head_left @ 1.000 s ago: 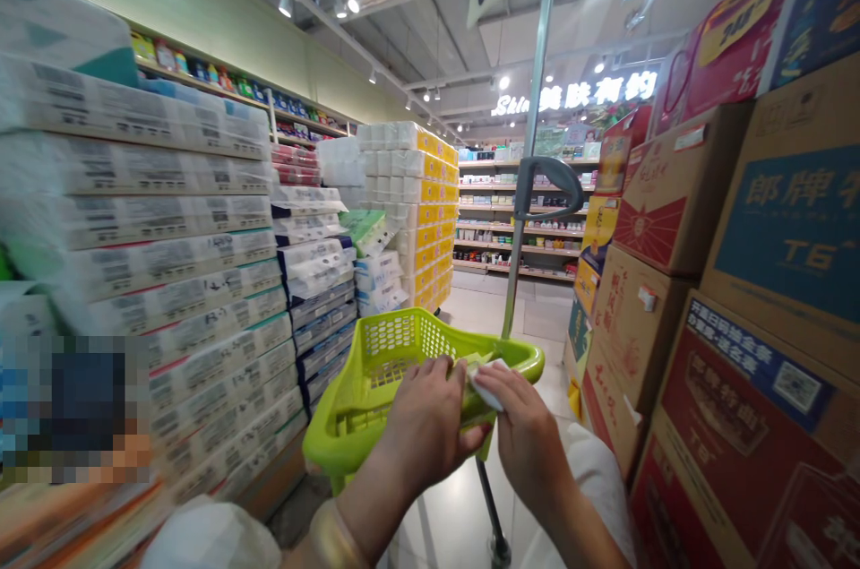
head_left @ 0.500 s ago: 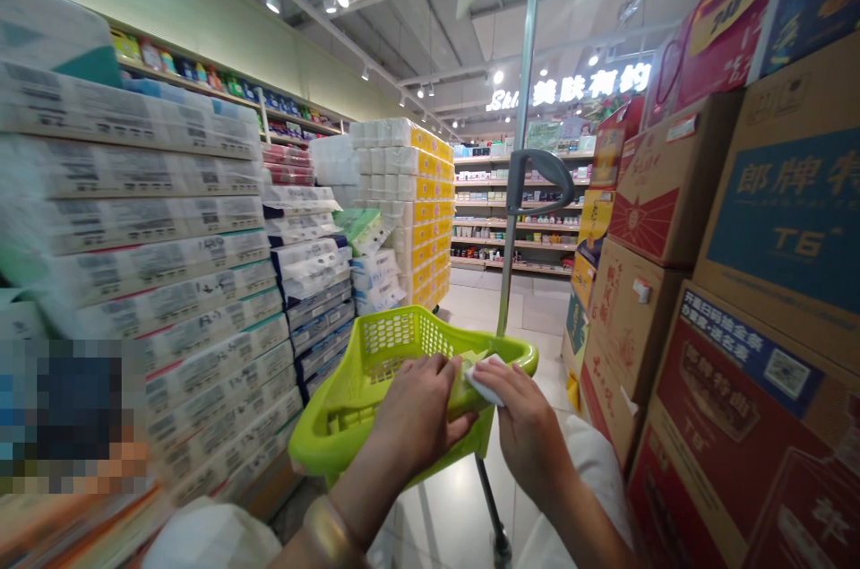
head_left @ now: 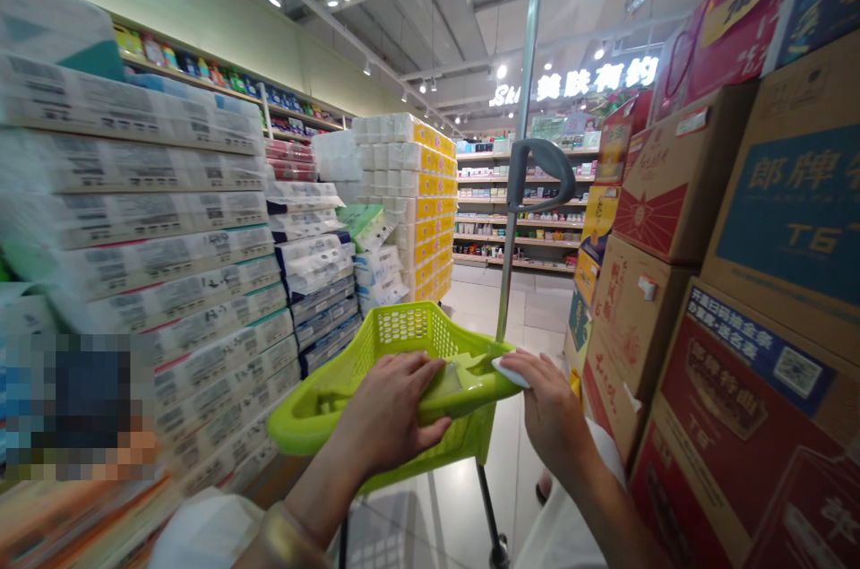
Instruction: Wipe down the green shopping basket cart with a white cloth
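One green basket (head_left: 407, 325) stands centre-near in a supermarket aisle. The left hand (head_left: 390, 412) is curled closed over its near rim. The right hand (head_left: 552, 403) pinches one white wipe (head_left: 509, 370) against its right corner. Tissue packs (head_left: 167, 219) are stacked left and cartons (head_left: 678, 184) right, over a pale tiled floor (head_left: 537, 318).

Glossy plastic basket (head_left: 403, 331) — perforated, matt cardboard boxes (head_left: 672, 184), metal pole (head_left: 520, 139)

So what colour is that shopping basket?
The basket is bright lime green; the head view shows it best.
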Demonstrator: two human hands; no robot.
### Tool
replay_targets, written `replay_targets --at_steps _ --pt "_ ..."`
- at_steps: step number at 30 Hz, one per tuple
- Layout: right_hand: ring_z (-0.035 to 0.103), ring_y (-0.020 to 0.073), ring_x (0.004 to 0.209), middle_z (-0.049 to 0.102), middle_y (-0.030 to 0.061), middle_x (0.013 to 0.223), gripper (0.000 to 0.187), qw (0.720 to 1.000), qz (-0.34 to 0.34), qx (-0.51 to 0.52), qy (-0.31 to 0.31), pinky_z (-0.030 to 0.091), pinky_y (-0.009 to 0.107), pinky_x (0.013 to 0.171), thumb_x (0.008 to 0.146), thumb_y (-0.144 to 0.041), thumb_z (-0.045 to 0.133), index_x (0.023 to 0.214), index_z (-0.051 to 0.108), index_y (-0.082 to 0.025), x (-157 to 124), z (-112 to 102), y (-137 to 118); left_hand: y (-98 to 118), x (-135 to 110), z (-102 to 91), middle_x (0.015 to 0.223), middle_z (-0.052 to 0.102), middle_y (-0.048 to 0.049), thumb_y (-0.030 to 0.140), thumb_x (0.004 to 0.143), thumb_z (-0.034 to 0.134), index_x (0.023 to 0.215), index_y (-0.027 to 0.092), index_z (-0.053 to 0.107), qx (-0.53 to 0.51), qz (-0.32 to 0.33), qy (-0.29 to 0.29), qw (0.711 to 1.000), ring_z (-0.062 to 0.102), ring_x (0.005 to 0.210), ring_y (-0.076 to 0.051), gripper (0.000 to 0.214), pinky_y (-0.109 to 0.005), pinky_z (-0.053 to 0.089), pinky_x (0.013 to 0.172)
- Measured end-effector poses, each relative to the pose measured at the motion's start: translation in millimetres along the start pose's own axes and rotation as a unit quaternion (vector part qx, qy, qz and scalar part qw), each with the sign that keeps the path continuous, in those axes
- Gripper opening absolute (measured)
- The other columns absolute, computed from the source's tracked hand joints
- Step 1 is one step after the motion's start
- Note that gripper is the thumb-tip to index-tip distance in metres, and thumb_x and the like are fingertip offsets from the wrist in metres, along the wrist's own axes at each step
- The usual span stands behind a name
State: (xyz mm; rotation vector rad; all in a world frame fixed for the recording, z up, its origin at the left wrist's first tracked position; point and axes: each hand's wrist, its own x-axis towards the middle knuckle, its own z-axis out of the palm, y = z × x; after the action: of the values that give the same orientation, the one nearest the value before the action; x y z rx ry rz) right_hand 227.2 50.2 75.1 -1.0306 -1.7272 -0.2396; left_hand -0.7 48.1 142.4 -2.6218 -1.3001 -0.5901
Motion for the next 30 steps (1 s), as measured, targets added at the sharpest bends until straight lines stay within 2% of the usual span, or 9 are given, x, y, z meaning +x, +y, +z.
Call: replay_targets --at_steps 6,10,12,16,19,23,25,30 --pt "0.062 0.0207 0.116 0.071 0.0056 0.114 0.046 0.998 -0.04 0.027 -0.031 0.043 0.046 0.107 0.086 -0.002 0.039 0.113 0.067 -0.025 -10 0 -16 -12 -6 -4.3 0.115 0.065 -0.0055 0.04 0.069 0.072 0.121 0.024 0.057 -0.01 0.006 0.016 1.0 0.061 0.104 -0.025 0.056 -0.042 0.044 0.096" --pt "0.063 0.0238 0.113 0.072 0.0068 0.111 0.043 1.0 0.014 0.003 0.016 0.041 0.052 0.107 0.086 -0.003 0.038 0.109 0.068 -0.023 -9 1 -12 -14 -10 -9.0 0.115 0.065 -0.0065 0.044 0.071 0.07 0.123 0.024 0.057 -0.01 -0.008 0.011 1.0 0.061 0.104 -0.026 0.057 -0.042 0.044 0.096" --pt "0.063 0.0245 0.113 0.072 0.0069 0.11 0.042 1.0 0.022 -0.003 0.017 0.04 0.053 0.107 0.085 -0.002 0.038 0.108 0.068 -0.022 -7 4 -18 -10 -10 -10.5 0.111 0.066 -0.0083 0.048 0.071 0.07 0.124 0.023 0.057 0.006 -0.027 0.004 1.0 0.061 0.103 -0.028 0.06 -0.044 0.044 0.095" --pt "0.061 0.0215 0.115 0.071 0.0049 0.114 0.044 0.998 -0.032 0.035 -0.036 0.04 0.047 0.108 0.085 0.0 0.04 0.112 0.066 -0.022 -5 12 -43 9 -2 -7.8 0.112 0.063 -0.0114 0.05 0.069 0.07 0.126 0.022 0.056 0.04 -0.063 -0.002 0.997 0.059 0.104 -0.031 0.065 -0.046 0.044 0.095" --pt "0.059 0.0199 0.118 0.07 0.0038 0.117 0.044 0.996 -0.049 0.049 -0.05 0.037 0.045 0.11 0.086 -0.001 0.04 0.115 0.065 -0.024 -7 11 -42 22 5 -1.6 0.122 0.06 -0.0128 0.049 0.069 0.07 0.127 0.021 0.056 0.033 -0.056 -0.003 0.998 0.056 0.112 -0.032 0.065 -0.046 0.042 0.1" --pt "0.06 0.0217 0.117 0.071 0.006 0.114 0.042 0.999 0.008 0.031 0.011 0.036 0.05 0.11 0.087 -0.003 0.038 0.111 0.067 -0.023 -13 3 -21 29 8 6.7 0.116 0.063 -0.0108 0.049 0.073 0.068 0.119 0.021 0.06 0.014 -0.037 -0.008 0.999 0.056 0.11 -0.03 0.055 -0.046 0.041 0.1" --pt "0.061 0.0222 0.117 0.071 0.0062 0.113 0.042 0.999 0.02 0.029 0.026 0.036 0.051 0.11 0.087 -0.003 0.038 0.11 0.067 -0.023 -15 2 -23 30 6 8.8 0.112 0.063 -0.0099 0.047 0.073 0.068 0.112 0.021 0.062 0.02 -0.034 -0.004 0.999 0.057 0.106 -0.029 0.047 -0.045 0.043 0.097" --pt "0.059 0.0195 0.12 0.07 0.0038 0.116 0.045 0.998 -0.031 0.058 -0.025 0.034 0.047 0.113 0.087 -0.002 0.04 0.114 0.067 -0.026 -18 1 -40 30 1 8.7 0.108 0.061 -0.008 0.041 0.078 0.064 0.1 0.023 0.063 0.034 -0.029 0.005 0.999 0.056 0.102 -0.027 0.03 -0.043 0.044 0.094"
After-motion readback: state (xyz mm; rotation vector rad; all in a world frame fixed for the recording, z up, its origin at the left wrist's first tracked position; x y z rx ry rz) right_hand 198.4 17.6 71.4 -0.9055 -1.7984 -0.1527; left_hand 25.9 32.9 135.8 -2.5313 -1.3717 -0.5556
